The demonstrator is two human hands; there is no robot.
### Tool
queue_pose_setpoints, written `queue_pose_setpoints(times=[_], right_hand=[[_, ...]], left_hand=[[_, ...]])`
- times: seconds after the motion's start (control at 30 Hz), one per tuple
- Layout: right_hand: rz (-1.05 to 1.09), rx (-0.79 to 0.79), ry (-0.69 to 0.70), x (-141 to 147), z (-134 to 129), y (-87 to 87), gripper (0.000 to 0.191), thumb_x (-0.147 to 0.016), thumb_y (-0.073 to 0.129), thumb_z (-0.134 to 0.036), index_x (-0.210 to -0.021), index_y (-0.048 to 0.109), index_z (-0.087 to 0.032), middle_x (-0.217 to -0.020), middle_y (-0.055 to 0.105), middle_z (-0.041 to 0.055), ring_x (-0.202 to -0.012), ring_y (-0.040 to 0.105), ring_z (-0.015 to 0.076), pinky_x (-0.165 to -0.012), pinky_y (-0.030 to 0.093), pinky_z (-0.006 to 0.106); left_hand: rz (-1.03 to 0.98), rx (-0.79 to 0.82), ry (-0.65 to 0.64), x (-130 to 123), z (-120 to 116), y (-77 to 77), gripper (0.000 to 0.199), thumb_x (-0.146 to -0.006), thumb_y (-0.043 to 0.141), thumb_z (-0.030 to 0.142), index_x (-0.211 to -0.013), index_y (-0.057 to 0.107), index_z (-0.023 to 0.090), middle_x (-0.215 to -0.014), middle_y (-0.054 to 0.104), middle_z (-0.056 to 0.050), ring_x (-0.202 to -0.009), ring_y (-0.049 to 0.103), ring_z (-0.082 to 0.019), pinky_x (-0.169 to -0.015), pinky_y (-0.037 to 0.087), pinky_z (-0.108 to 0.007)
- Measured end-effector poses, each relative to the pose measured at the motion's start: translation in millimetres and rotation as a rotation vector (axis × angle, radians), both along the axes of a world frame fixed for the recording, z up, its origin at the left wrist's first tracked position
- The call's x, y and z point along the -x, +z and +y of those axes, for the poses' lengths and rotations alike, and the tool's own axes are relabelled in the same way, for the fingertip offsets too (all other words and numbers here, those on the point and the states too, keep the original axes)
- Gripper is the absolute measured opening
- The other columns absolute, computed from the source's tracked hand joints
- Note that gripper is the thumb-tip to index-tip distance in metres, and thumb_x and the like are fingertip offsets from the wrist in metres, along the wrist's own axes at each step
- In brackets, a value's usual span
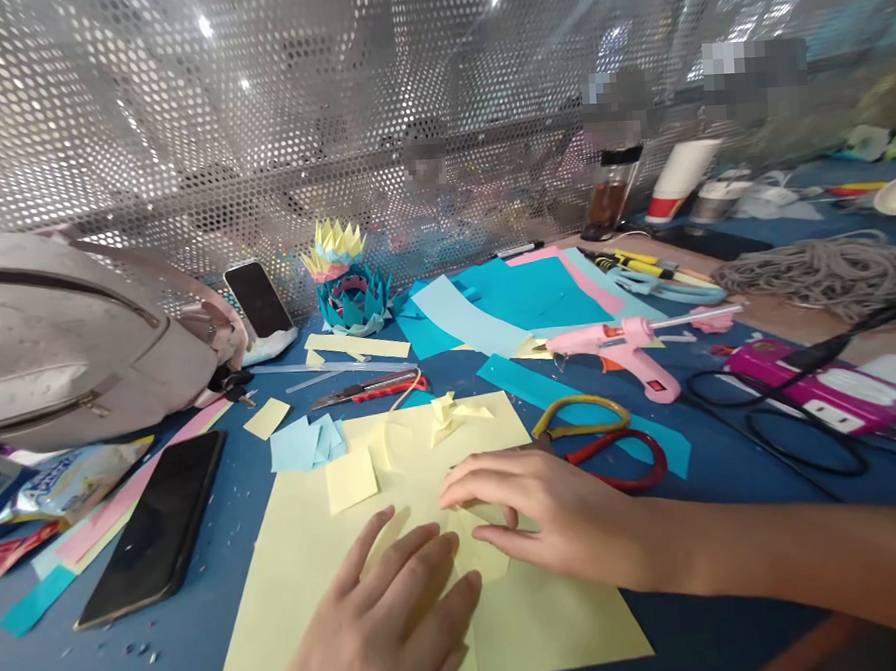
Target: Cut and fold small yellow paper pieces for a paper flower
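My left hand (402,608) rests low over the large yellow paper (302,563), its fingers spread. Beside it on the right, my right hand (532,501) is curved over a small piece of pale yellow paper (486,554), thumb and fingertips apart. Both hands touch or hover just above this piece; whether it is gripped does not show. Farther back on the large sheet are a yellow square (351,479) and folded yellow pieces (452,415). Light blue squares (307,443) overlap its upper left edge. Scissors with yellow and red handles (650,460) lie just beyond my right hand.
A black phone (158,531) and a backpack (79,335) are at the left. Behind stand another phone (258,300) and a paper lotus (352,295). A pink glue gun (629,351), a purple power strip (818,386) with cables and grey cord (827,276) are at the right.
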State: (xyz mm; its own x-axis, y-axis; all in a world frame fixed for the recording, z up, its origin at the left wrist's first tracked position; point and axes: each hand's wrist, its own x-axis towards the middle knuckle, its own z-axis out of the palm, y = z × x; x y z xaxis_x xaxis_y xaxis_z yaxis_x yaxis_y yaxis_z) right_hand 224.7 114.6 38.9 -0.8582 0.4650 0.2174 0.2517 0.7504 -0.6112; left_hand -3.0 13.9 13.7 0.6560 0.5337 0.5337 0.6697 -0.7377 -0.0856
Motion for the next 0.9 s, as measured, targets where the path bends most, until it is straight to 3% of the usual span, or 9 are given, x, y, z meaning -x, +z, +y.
queue_pose_setpoints(times=[0.1,0.23,0.4,0.53,0.67,0.9], right_hand=[[0.007,0.113,0.008,0.7,-0.4,2.1,0.030,-0.091,0.063,-0.010,-0.120,0.065,-0.021,-0.122,0.067,0.0051,-0.091,0.067,0.0138,-0.072,0.054,0.022],[0.069,0.201,0.031,1.9,1.6,0.0,0.032,-0.090,0.062,-0.008,-0.119,0.065,-0.020,-0.120,0.066,0.0065,-0.090,0.065,0.0131,-0.069,0.054,0.020],[0.095,0.189,-0.002,3.9,2.3,-4.7,0.026,-0.088,0.065,-0.007,-0.111,0.065,-0.017,-0.096,0.069,0.0022,-0.076,0.063,0.0108,-0.069,0.053,0.020],[0.098,0.015,0.037,3.3,2.5,-6.2,0.010,-0.097,0.061,-0.014,-0.102,0.069,-0.017,-0.088,0.069,0.0025,-0.080,0.063,0.0135,-0.071,0.049,0.024],[0.108,-0.215,0.144,0.5,5.0,-7.4,0.017,-0.102,0.055,-0.017,-0.095,0.070,-0.016,-0.087,0.070,0.0037,-0.080,0.059,0.0153,-0.073,0.046,0.028],[0.084,-0.329,0.260,-1.1,9.0,-8.8,0.020,-0.104,0.051,-0.019,-0.098,0.070,-0.016,-0.102,0.074,0.0061,-0.090,0.061,0.0166,-0.079,0.049,0.030]], left_hand=[[-0.150,-0.069,0.026,-1.3,0.1,-3.8,0.028,-0.104,0.046,0.022,-0.104,0.074,0.020,-0.107,0.077,-0.003,-0.113,0.071,-0.017,-0.125,0.030,-0.044],[0.000,-0.011,-0.017,-0.1,-0.8,0.0,0.019,-0.100,0.056,0.023,-0.110,0.072,0.020,-0.114,0.076,-0.002,-0.116,0.070,-0.017,-0.124,0.032,-0.041],[-0.027,-0.004,0.004,0.0,-1.2,5.1,0.019,-0.100,0.054,0.020,-0.106,0.072,0.021,-0.109,0.076,-0.002,-0.112,0.070,-0.017,-0.123,0.034,-0.042],[0.004,0.017,-0.016,0.2,0.0,9.1,0.023,-0.101,0.050,0.021,-0.111,0.071,0.018,-0.111,0.076,-0.001,-0.113,0.069,-0.015,-0.128,0.022,-0.038],[0.000,0.035,0.001,-0.5,-0.9,9.1,0.027,-0.103,0.046,0.022,-0.113,0.071,0.016,-0.113,0.076,0.001,-0.112,0.068,-0.015,-0.130,0.012,-0.036],[-0.079,0.023,0.056,-3.9,-3.6,-2.1,0.027,-0.103,0.046,0.024,-0.111,0.071,0.017,-0.112,0.075,-0.002,-0.114,0.066,-0.016,-0.129,0.014,-0.038]])
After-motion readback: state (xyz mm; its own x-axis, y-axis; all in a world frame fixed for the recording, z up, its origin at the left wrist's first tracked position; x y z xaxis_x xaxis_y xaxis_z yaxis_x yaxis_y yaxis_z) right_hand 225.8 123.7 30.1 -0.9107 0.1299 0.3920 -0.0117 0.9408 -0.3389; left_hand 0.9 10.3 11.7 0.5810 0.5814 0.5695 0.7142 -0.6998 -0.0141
